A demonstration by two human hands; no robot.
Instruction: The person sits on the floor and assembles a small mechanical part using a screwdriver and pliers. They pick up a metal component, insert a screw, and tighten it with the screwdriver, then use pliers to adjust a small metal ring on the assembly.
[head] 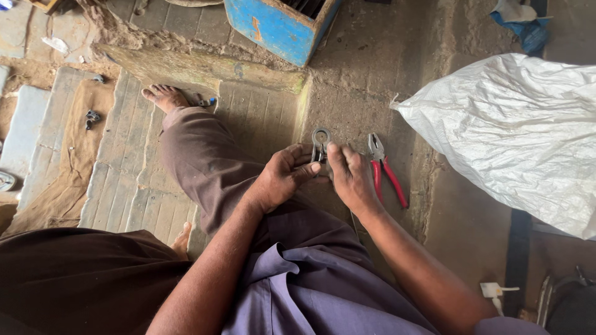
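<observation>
Person seated on the floor [261, 118], one leg stretched fwd, both hands meeting over a small metal clamp [321, 141] w/ a ring-shaped end. Landmark for this report: the clamp

Left hand [282, 177]: fingers curled in, pinching the clamp's lower part from the left side; thumb lies across the front. Grip looks meant to steady the piece, ring end left free & pointing away from the body

Right hand [351, 177]: fingers pressed together, tips bearing on the clamp's right edge, thumb near the left thumb. Judged a two-sided hold, so the part can't twist; exact contact under the fingers not visible

Clamp position: held just above the floor, between the two hands, in front of the lap

Pliers [385, 170], red handles: on the floor just right of the clamp, beside the right hand, jaws pointing away — laid within easy reach of that hand, not touched

White woven sack [515, 130]: well right of the clamp, on the floor. Blue box [279, 25]: beyond the clamp, on a raised step. Bare foot [162, 96]: left of & beyond the clamp
</observation>
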